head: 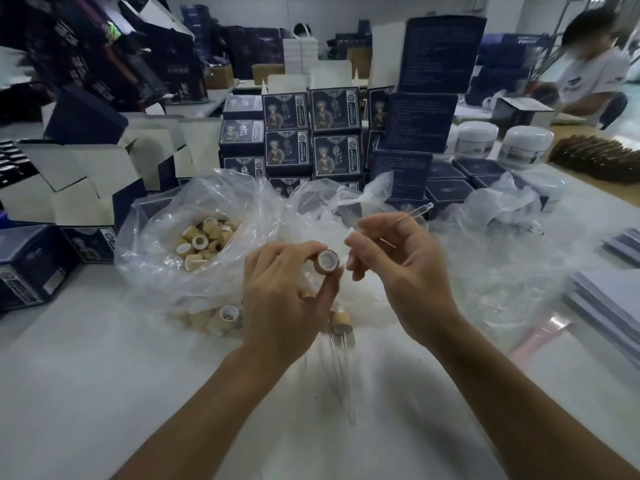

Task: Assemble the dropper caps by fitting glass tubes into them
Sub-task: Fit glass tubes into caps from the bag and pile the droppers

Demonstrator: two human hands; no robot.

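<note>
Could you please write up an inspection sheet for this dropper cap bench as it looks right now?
Surface: white table.
Job's things: one dropper cap held apart from the glass tube; loose caps in an open plastic bag; finished dropper lying on the table.
Clutter: stacked dark boxes, white jars.
Hands: left hand grips the cap; right hand pinches the tube.
Cables: nothing seen.
Surroundings: another person behind.

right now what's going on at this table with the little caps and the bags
A person is putting dropper caps together. The left hand holds one wooden cap, open end up, and the right hand pinches a glass tube, not yet in the cap. More loose caps sit in a clear plastic bag to the left. One finished dropper lies on the white table below the hands.
</note>
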